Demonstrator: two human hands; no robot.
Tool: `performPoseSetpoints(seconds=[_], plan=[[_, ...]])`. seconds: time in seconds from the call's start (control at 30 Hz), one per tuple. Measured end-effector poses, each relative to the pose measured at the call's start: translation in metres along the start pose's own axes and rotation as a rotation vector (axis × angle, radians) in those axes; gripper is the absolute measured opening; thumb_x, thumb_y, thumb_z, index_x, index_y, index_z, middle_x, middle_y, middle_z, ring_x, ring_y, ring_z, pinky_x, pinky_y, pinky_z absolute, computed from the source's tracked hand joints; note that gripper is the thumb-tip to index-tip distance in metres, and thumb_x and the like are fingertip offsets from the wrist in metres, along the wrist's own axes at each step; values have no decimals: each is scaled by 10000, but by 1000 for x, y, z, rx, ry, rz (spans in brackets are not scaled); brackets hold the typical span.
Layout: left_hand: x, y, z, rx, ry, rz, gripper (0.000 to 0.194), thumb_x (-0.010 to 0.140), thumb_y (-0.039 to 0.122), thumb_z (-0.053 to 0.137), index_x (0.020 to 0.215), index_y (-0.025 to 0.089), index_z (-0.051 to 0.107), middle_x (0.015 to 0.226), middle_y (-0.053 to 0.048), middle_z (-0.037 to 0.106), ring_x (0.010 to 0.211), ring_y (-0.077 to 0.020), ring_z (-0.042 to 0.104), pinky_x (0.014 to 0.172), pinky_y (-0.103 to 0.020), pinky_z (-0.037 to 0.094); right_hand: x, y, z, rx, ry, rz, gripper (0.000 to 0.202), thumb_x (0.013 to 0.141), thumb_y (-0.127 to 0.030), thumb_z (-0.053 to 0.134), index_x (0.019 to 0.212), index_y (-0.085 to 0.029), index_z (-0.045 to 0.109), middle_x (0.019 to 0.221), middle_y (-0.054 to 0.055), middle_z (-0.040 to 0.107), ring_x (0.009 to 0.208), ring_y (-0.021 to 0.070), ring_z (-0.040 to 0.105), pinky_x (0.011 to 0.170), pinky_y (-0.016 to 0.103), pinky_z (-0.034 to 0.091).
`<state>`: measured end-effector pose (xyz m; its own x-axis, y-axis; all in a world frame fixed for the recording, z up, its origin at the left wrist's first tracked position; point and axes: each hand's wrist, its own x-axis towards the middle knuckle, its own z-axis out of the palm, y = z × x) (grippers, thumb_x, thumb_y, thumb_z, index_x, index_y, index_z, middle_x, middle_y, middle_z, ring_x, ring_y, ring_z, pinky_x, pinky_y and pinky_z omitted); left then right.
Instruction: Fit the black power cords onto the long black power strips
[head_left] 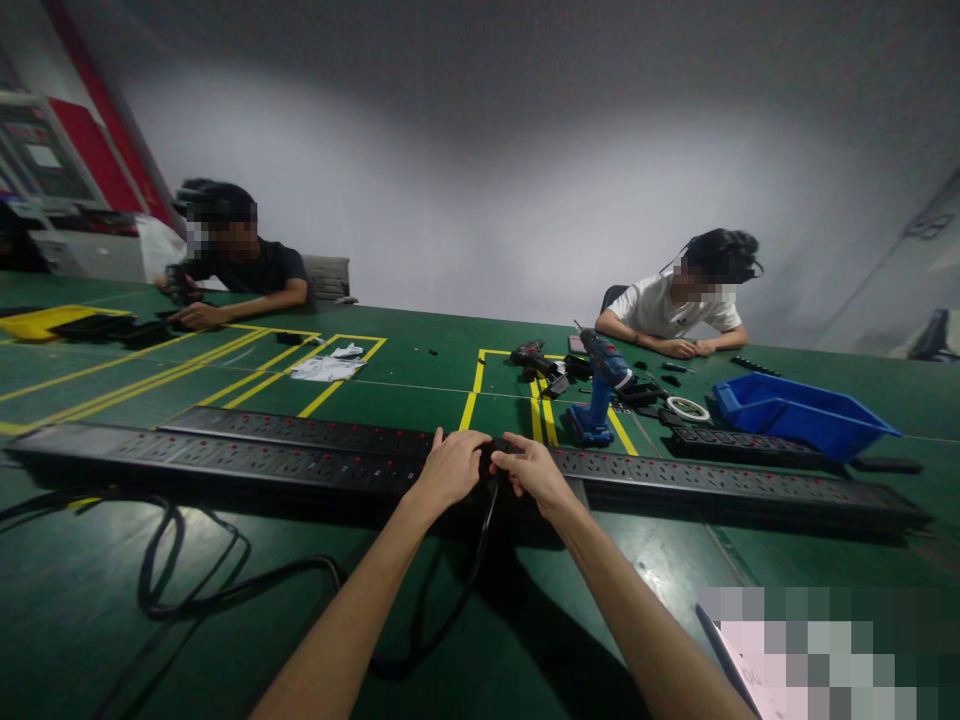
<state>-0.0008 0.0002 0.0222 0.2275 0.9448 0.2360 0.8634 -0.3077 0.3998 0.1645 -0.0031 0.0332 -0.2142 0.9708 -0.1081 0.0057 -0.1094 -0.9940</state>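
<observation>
Close in, both hands meet at the middle of the near strip (pixel 225 462), a long black power strip lying left to right across the green table (pixel 420 350). Left hand (pixel 448 468) is curled over the strip's end; right hand (pixel 534 470) pinches a small black part where the cable (pixel 480 545) joins. Whether the fingers fully close I cannot tell. Cable drops toward the near edge and loops off left in loose coils (pixel 187 590). Risk, as I judge it: a tug on the strip could drag those coils, or an elbow could snag the loop and pull the strip off line. A second strip (pixel 300 430) lies just behind, another strip (pixel 750 485) runs right, so far-side room is tight. Drill (pixel 600 385) stands upright near, beyond the right hand; a sweep could tip it. Blue bin (pixel 795 410) sits far right. Open table lies near and left. Two people sit at the far edge, well apart.
</observation>
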Motion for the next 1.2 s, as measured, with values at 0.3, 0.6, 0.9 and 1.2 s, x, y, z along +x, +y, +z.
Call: performPoseSetpoints(seconds=[0.3,0.6,0.9,1.2], plan=[[0,-1,3,27,10,18,386,934,184,361,1205,264,624,1327,-61,620,1264,-236,532,1155,-631,199,1,-1,-2,73,-3,-8,759,686,-206,743,1379,-55,471,657,19,669,389,49,358,341,178,264],[-8,0,-5,48,-13,51,373,897,214,468,1243,231,605,1344,-100,603,1292,-270,506,1169,-605,195,-42,-39,9,-58,-265,-137,709,707,-278,745,1369,-221,500,664,-51,596,458,59,409,392,158,310],[-4,-2,-8,3,-14,42,373,916,191,406,1189,300,637,1310,-3,638,1242,-209,548,1176,-552,216,-85,-80,10,-993,-631,-122,606,736,-277,638,1320,-181,507,697,4,678,619,166,630,529,222,410],[-5,-4,2,28,50,92,376,941,206,372,1198,321,621,1310,3,636,1251,-205,540,1187,-573,170,-80,-62,10,-1457,-798,-66,547,777,-449,618,1256,-186,626,1044,119,721,845,258,683,604,280,442]])
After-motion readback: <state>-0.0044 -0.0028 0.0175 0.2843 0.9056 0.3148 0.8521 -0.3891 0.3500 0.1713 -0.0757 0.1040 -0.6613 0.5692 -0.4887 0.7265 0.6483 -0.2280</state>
